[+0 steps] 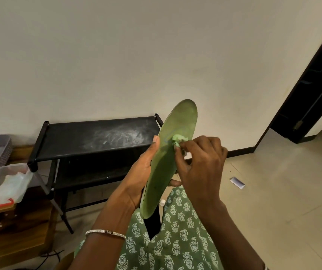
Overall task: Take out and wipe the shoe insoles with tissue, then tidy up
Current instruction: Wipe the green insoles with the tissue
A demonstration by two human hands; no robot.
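Note:
A long green insole [177, 133] stands nearly upright in front of me, toe end up. My left hand [142, 172] grips it from the left, thumb on its left edge and fingers behind. My right hand [201, 162] pinches a small crumpled wad of tissue [177, 140], which looks green in this light, and presses it against the insole's upper middle. No shoe is in view.
A black shoe rack [90, 139] with a dusty top stands against the wall behind the insole. At left a clear plastic tub [4, 182] with white material sits on a wooden cabinet. A white paper scrap [237, 182] lies on the tiled floor at right. A dark door frame [312, 94] is far right.

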